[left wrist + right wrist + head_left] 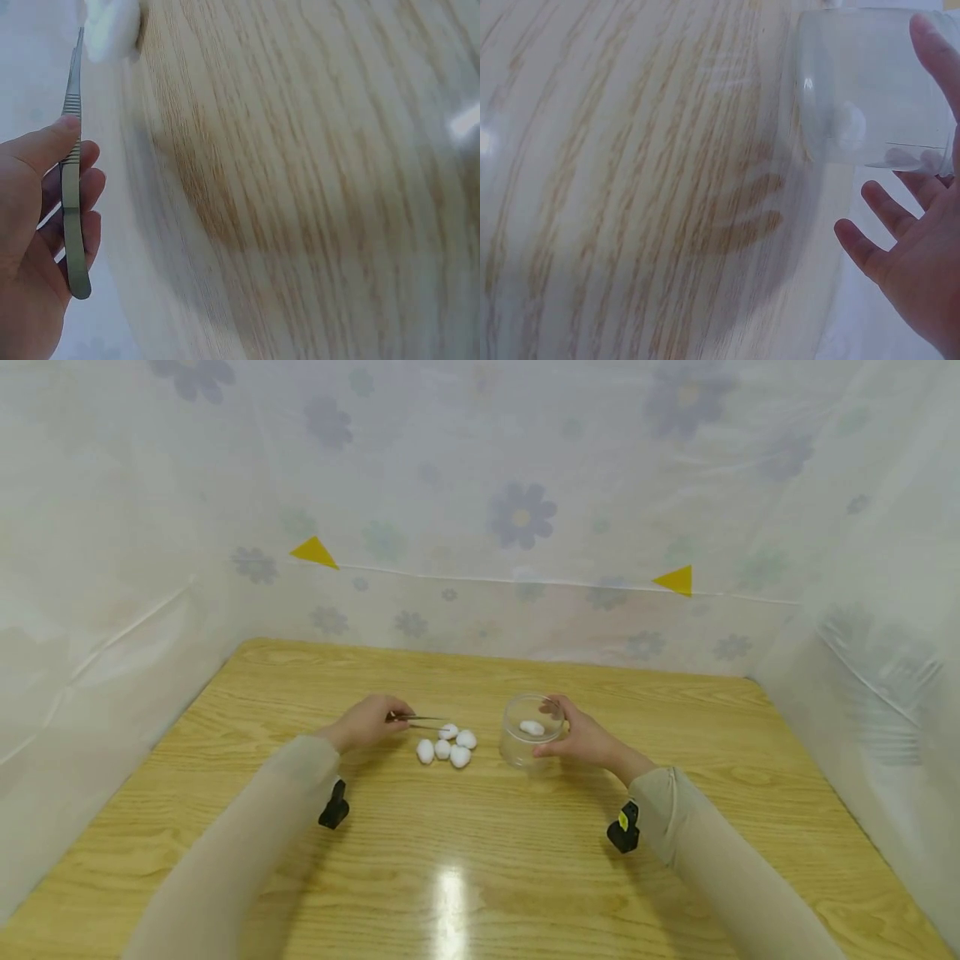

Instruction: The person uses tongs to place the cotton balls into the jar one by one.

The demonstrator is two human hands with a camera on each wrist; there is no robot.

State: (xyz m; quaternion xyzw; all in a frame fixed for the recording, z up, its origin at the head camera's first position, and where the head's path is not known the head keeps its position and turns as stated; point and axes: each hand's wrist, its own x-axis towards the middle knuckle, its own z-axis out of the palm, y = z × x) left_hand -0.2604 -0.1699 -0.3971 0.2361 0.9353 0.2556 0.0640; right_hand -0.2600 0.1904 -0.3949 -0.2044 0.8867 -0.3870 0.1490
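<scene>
Head view shows a glossy wood-grain bench [465, 860] with a cluster of white, egg-shaped cotton balls [444, 748]. Thin steel tweezers [420, 719] with ribbed grips are pinched in the left hand [367, 722], their tips on the ball at the cluster's far edge. Just right of the cluster stands a clear round plastic jar [525, 731] holding one ball; the right hand [585, 739] cups it, fingers curved around its wall.
</scene>
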